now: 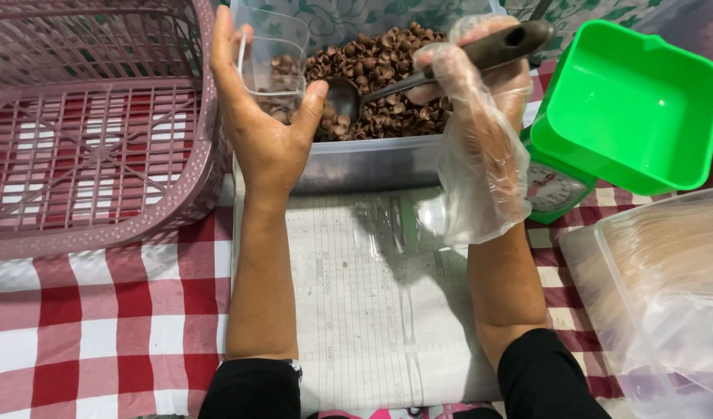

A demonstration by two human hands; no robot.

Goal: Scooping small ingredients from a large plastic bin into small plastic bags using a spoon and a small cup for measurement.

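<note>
My left hand (262, 116) grips a small clear plastic container (271, 58), holding it over the near left corner of a large clear tub (372, 163) filled with small brown round snacks (387, 70). A few of the brown snacks lie inside the small container. My right hand (473, 85), covered by a loose clear plastic glove, holds a metal spoon (356, 95) by its dark handle. The spoon's bowl sits low among the snacks, right beside my left thumb.
A pink plastic basket (100, 155) stands at the left on a red-and-white checked tablecloth (85, 326). A green scale (554, 190) with a green tray (628, 105) is at the right. Stacked clear containers in plastic (659, 287) lie at the lower right. Paper (372, 310) covers the middle.
</note>
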